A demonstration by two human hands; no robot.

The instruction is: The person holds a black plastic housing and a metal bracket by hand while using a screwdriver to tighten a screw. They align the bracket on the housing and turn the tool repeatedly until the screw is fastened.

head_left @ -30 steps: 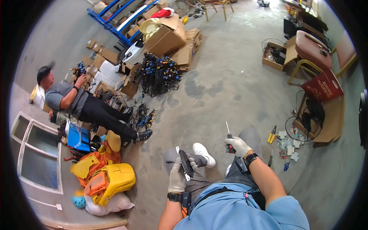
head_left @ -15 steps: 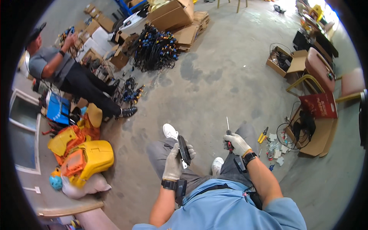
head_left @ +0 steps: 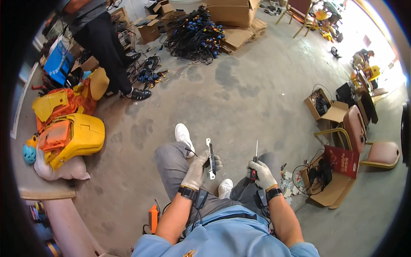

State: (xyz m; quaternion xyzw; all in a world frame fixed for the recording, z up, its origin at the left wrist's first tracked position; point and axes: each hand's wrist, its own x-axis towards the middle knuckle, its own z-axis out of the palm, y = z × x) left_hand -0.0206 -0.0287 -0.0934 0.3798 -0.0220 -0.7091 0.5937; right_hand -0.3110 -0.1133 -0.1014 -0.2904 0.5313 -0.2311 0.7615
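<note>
Concrete floor (head_left: 257,98); hands grip bracket (head_left: 210,158), screwdriver (head_left: 255,160).

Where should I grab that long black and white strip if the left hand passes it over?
Take the strip by its upper white end, coming from above, on the far side from the person. The left hand is wrapped around its lower middle, so the top stands free and upright. The right hand holds a screwdriver pointing up beside it, so probably stay left of that.
</note>
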